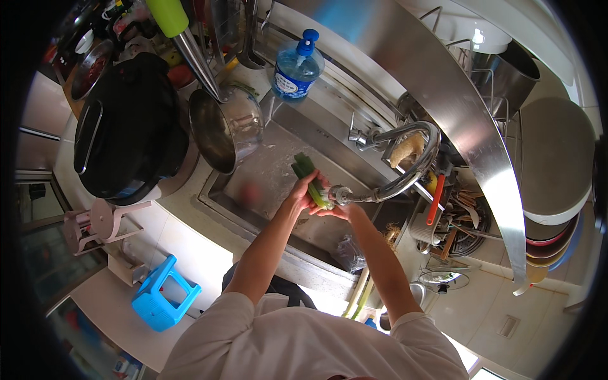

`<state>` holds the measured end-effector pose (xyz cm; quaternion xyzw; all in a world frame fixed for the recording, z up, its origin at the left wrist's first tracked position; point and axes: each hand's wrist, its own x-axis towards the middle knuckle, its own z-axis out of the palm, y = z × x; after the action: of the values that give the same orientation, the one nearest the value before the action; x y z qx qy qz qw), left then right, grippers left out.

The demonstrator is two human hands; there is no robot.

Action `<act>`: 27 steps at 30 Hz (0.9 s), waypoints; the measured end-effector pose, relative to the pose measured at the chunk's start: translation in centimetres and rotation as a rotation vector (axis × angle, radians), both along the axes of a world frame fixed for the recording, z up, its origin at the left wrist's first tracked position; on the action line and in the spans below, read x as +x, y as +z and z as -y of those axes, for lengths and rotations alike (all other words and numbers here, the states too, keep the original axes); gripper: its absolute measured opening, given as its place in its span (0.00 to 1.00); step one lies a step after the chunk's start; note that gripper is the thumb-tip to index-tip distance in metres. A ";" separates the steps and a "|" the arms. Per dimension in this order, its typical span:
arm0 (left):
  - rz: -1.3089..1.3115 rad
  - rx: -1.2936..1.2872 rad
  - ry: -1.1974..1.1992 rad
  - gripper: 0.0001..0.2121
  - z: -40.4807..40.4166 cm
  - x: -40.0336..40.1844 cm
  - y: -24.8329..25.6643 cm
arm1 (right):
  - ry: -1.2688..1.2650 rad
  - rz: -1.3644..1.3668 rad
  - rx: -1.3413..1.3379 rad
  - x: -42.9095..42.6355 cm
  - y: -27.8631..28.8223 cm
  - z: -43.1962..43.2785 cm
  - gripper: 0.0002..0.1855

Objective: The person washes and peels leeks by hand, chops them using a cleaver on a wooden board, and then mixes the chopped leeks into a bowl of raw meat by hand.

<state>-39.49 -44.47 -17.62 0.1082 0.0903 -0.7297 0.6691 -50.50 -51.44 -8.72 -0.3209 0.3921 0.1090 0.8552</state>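
Observation:
Over the stainless steel sink, my left hand grips a short bundle of green leek or scallion stalks. The dark green cut ends point away from me. My right hand cups the paler lower end from beneath, its fingers against the stalks. The nozzle of the chrome gooseneck faucet hangs just above my right hand and hides part of it. Whether water is running, I cannot tell. A blurred reddish thing shows in the basin, left of my hands.
A steel pot leans at the sink's left edge, beside a black cooker. Behind the basin stands a blue pump bottle. A crumpled plastic bag lies near my right forearm. An orange-handled tool sits at the right. A curved steel shelf edge arches overhead.

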 end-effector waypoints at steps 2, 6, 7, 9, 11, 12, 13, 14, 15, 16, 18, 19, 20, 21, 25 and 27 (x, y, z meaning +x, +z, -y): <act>-0.076 0.108 0.131 0.08 0.6 -0.2 -1.4 | -0.032 -0.020 -0.078 -2.6 -2.0 2.3 0.19; -0.201 0.206 0.103 0.07 2.1 -1.9 -1.9 | 0.311 -0.005 -1.443 -4.3 -4.8 7.6 0.15; -0.178 0.244 0.051 0.08 1.6 -1.7 -2.4 | 0.367 0.001 -1.736 0.0 0.0 6.5 0.15; -0.112 0.231 -0.025 0.09 2.6 -3.0 -0.2 | 0.425 0.065 -2.053 3.1 3.7 7.5 0.16; -0.013 0.194 -0.037 0.09 2.8 -3.6 1.0 | 0.584 0.048 -2.342 6.0 5.2 8.7 0.16; -0.009 0.192 -0.045 0.09 2.7 -3.7 1.4 | 0.575 0.038 -2.344 6.4 4.9 9.8 0.16; 0.021 0.252 -0.079 0.09 2.6 -3.6 1.8 | 0.732 -0.047 -2.361 6.9 4.3 10.9 0.14; 0.051 0.312 -0.112 0.09 2.4 -3.5 2.2 | 0.890 -0.136 -2.368 6.8 3.8 11.7 0.13; 0.056 0.318 -0.118 0.09 2.1 -3.1 3.7 | 0.882 -0.139 -2.363 6.8 3.9 12.0 0.13; 0.142 0.408 -0.175 0.08 1.7 -2.6 6.2 | 1.090 -0.251 -2.346 6.8 4.3 12.1 0.11; 0.163 0.409 -0.246 0.08 1.2 -2.6 6.0 | 1.248 -0.334 -2.337 7.1 4.8 11.8 0.08; 0.162 0.408 -0.239 0.08 1.2 -2.9 5.0 | 1.251 -0.328 -2.341 7.3 5.1 11.5 0.08; 0.185 0.300 -0.247 0.08 1.0 -3.2 4.0 | 1.259 -0.330 -2.337 7.4 5.5 11.1 0.09; 0.207 0.191 -0.266 0.09 1.0 -3.5 4.3 | 1.265 -0.347 -2.326 7.0 5.6 11.1 0.09; 0.336 0.328 -0.101 0.05 -0.3 -3.4 5.1 | 1.216 -0.463 -2.359 5.5 5.7 11.2 0.13; 0.250 0.128 0.017 0.05 -1.3 -2.8 3.2 | 1.304 -0.483 -2.443 5.0 6.1 10.8 0.16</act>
<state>-42.28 -43.20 -14.40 0.2399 0.0533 -0.6977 0.6729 -45.48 -62.28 -2.65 -0.9468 0.1560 0.1276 -0.2509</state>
